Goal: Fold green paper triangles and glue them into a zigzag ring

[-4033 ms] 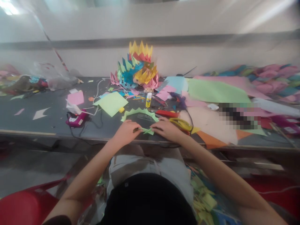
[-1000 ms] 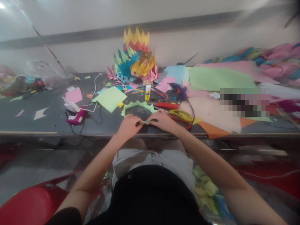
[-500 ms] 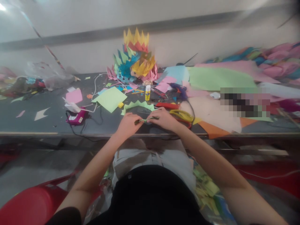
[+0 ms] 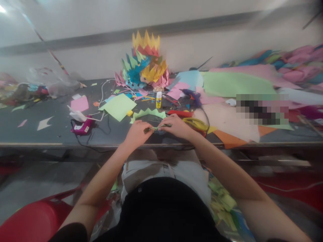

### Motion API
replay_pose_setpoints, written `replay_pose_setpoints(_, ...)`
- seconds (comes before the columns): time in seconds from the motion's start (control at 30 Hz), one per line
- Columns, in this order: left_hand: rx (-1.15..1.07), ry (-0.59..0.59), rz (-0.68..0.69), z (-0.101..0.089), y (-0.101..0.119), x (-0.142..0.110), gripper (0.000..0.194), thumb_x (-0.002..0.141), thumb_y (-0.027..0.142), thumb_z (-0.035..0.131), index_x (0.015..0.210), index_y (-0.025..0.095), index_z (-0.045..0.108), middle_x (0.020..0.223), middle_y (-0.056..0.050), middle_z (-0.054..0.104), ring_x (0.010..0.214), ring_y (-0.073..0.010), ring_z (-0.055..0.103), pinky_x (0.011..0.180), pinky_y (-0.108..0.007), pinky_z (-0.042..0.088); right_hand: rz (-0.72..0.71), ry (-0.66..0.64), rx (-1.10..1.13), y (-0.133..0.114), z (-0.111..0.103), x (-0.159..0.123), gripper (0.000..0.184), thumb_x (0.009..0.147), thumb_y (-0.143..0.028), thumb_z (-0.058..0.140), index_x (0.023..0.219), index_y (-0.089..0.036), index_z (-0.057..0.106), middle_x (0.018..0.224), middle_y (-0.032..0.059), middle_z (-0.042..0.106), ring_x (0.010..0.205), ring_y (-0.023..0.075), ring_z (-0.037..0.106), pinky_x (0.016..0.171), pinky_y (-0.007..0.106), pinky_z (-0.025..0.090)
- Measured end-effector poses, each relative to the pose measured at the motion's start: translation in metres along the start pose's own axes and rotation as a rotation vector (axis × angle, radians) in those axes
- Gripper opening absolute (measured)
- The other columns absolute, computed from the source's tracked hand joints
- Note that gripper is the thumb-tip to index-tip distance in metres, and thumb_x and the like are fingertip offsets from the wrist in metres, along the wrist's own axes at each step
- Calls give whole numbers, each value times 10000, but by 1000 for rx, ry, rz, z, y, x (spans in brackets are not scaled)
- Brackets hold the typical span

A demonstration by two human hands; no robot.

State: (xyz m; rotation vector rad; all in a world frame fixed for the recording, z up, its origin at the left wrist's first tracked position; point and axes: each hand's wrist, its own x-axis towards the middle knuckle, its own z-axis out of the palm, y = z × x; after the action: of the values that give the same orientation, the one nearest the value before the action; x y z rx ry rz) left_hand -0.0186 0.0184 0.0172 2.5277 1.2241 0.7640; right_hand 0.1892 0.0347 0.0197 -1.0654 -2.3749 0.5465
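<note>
A light green paper crown [image 4: 148, 113] with a zigzag top edge curves round in a ring at the front of the table. Its near side, a thin twisted-looking strip, runs between my two hands. My left hand [image 4: 139, 131] is closed on the strip's left part, fingers curled over it. Opposite, my right hand [image 4: 176, 126] pinches the strip's right part. Both hands hover close above the tabletop, a small gap between their fingertips. Exactly how the strip's ends meet is too blurred to tell. Just beyond the crown stands a yellow glue stick [image 4: 158, 100] with a white cap.
Yellow-handled scissors [image 4: 195, 124] and a red tool [image 4: 179, 113] lie right of my hands, near a glue gun [image 4: 192, 95]. Finished paper crowns [image 4: 147, 67] are stacked at the back. A purple power socket [image 4: 82, 125] with cords sits left; coloured sheets [image 4: 239, 84] cover the right.
Almost nothing differs. Both hands keep their hold on the green crown, and the view has shifted very slightly.
</note>
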Motion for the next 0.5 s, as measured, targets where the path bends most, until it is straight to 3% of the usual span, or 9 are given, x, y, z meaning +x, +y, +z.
replay_pose_setpoints(0.5, -23, 38, 4, -5, 1, 1, 147, 835, 251, 556, 738, 205, 657, 790, 1, 708, 715, -152, 616, 935, -355, 385, -23, 14, 13, -1, -6, 3, 268, 861, -421, 526, 807, -229, 705, 845, 11, 722, 799, 169, 618, 788, 348, 264)
